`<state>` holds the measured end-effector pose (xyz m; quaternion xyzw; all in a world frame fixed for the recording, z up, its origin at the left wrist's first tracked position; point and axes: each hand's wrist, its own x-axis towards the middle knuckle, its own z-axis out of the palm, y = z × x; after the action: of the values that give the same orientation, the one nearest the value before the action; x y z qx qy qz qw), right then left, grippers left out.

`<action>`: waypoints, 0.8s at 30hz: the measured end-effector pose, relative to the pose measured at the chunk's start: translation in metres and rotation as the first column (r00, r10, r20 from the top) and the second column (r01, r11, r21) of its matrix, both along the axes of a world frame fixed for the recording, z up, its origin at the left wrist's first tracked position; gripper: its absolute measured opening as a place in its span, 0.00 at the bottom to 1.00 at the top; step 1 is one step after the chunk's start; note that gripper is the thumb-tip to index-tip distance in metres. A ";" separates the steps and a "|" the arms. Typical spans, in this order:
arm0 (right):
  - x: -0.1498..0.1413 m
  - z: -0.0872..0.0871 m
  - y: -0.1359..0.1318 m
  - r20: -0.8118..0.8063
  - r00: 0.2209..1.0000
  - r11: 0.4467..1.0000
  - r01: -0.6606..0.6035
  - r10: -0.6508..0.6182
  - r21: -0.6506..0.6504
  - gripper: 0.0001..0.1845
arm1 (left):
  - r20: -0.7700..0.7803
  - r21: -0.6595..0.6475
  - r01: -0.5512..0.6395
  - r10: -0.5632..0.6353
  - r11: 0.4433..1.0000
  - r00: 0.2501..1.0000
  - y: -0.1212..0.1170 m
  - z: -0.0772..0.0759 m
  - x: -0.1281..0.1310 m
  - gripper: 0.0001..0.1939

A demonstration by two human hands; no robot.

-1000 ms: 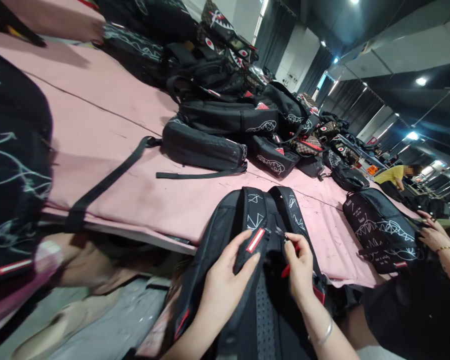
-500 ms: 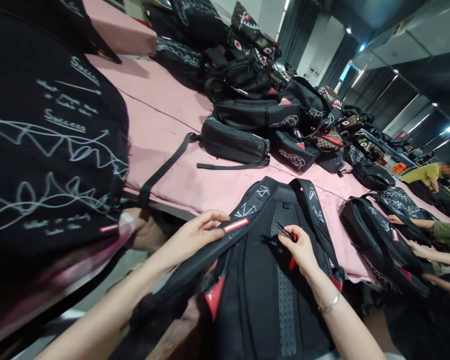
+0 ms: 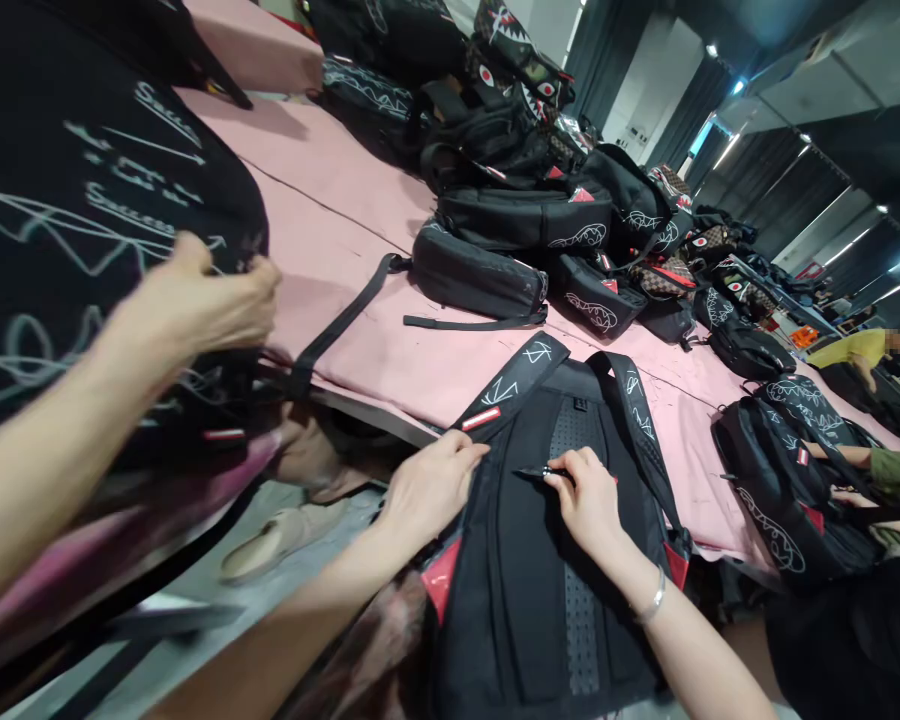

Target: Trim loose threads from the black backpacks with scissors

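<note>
A black backpack (image 3: 521, 560) lies with its padded back panel facing up at the front edge of the pink-covered table. Its shoulder strap (image 3: 521, 375) carries white scribbles and a red-and-white label. My left hand (image 3: 431, 485) is closed on this strap's edge just below the label; the thumb is hidden. Between the fingers and thumb of my right hand (image 3: 586, 492) are small dark thread snips (image 3: 531, 472), their pointed blades aimed left over the back panel. Most of the snips' handle is covered by the palm. Red corner patches (image 3: 441, 580) show at the bag's sides.
A co-worker's hand (image 3: 202, 310) touches a large black backpack (image 3: 37, 140) on the left. Several black bags (image 3: 487, 270) are heaped on the pink table (image 3: 315, 190) beyond. To the right, another backpack (image 3: 757, 470) is near other people's arms. A shoe (image 3: 277, 540) shows below.
My left hand has slid down the strap, below the label. The snips now point left and lie lower over the panel. A co-worker's hand has come in at the left.
</note>
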<state>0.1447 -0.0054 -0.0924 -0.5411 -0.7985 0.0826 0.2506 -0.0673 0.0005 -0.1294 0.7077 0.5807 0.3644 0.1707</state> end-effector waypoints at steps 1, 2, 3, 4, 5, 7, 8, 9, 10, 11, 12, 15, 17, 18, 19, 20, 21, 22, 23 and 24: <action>-0.002 0.001 0.000 0.041 0.999 1.000 0.005 -0.006 0.014 0.04 | -0.033 0.001 0.017 -0.017 1.000 0.999 -0.001 -0.001 0.005 0.17; -0.004 0.003 0.000 0.079 0.997 1.000 0.011 -0.013 0.026 0.04 | -0.035 0.005 0.036 -0.035 0.999 0.999 -0.001 -0.003 0.009 0.17; -0.006 0.004 0.000 0.114 0.993 0.999 0.015 -0.020 0.037 0.04 | -0.012 0.010 0.053 -0.053 0.999 0.999 0.000 -0.004 0.011 0.17; -0.007 0.005 0.001 0.147 0.989 0.999 0.019 -0.026 0.046 0.03 | 0.014 0.014 0.072 -0.072 0.997 0.997 0.002 -0.005 0.012 0.17; -0.008 0.006 0.001 0.176 0.984 0.998 0.024 -0.033 0.054 0.03 | 0.032 0.015 0.086 -0.087 0.996 0.996 0.003 -0.006 0.012 0.16; -0.010 0.007 0.002 0.225 0.973 0.998 0.034 -0.047 0.062 0.03 | 0.041 0.014 0.100 -0.100 0.995 0.994 0.006 -0.008 0.012 0.13; -0.012 0.008 0.003 0.243 0.969 0.997 0.039 -0.052 0.061 0.04 | 0.035 0.013 0.094 -0.094 0.995 0.995 0.007 -0.008 0.013 0.11; -0.013 0.008 0.003 0.257 0.965 0.997 0.044 -0.058 0.058 0.04 | 0.026 0.015 0.085 -0.085 0.996 0.996 0.007 -0.008 0.013 0.10; -0.014 0.009 0.004 0.268 0.962 0.998 0.048 -0.060 0.051 0.04 | 0.020 0.021 0.081 -0.081 0.996 0.996 0.007 -0.009 0.014 0.10; -0.016 0.009 0.004 0.276 0.959 0.998 0.049 -0.059 0.041 0.04 | 0.017 0.032 0.082 -0.082 0.996 0.996 0.007 -0.009 0.016 0.11; -0.017 0.009 0.004 0.285 0.957 0.998 0.048 -0.054 0.028 0.04 | 0.022 0.044 0.084 -0.085 0.996 0.996 0.006 -0.010 0.017 0.11; -0.022 0.012 0.006 0.310 0.950 0.999 0.035 -0.023 -0.032 0.05 | 0.074 0.058 0.052 -0.056 0.997 0.996 0.005 -0.013 0.021 0.10; -0.026 0.016 0.007 0.330 0.944 0.997 0.032 -0.005 -0.075 0.05 | 0.099 0.041 0.027 -0.031 0.999 0.995 0.005 -0.015 0.023 0.10; -0.027 0.019 0.008 0.342 0.940 0.995 0.033 0.001 -0.092 0.06 | 0.099 0.038 0.025 -0.028 0.999 0.995 0.005 -0.015 0.023 0.11; -0.028 0.021 0.009 0.355 0.935 0.994 0.034 0.006 -0.106 0.06 | 0.093 0.042 0.028 -0.032 0.999 0.995 0.006 -0.016 0.022 0.11; -0.029 0.023 0.009 0.367 0.930 0.993 0.033 0.012 -0.117 0.06 | 0.083 0.050 0.035 -0.039 0.998 0.996 0.006 -0.016 0.022 0.11; -0.029 0.024 0.010 0.376 0.926 0.992 0.027 0.022 -0.127 0.06 | 0.072 0.059 0.041 -0.046 0.997 0.996 0.006 -0.016 0.021 0.11; -0.029 0.025 0.010 0.381 0.924 0.991 0.019 0.035 -0.136 0.07 | 0.061 0.067 0.047 -0.051 0.997 0.997 0.007 -0.015 0.021 0.12; -0.028 0.025 0.011 0.384 0.922 0.990 0.013 0.043 -0.143 0.07 | 0.049 0.071 0.054 -0.057 0.996 0.997 0.007 -0.015 0.020 0.12; -0.027 0.025 0.012 0.383 0.923 0.989 0.009 0.049 -0.148 0.08 | 0.036 0.072 0.063 -0.065 0.995 0.997 0.008 -0.015 0.019 0.12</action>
<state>0.1173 0.0062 -0.0674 -0.5556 -0.8293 0.0358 0.0475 -0.0481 0.0086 -0.1443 0.7244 0.5410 0.3929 0.1682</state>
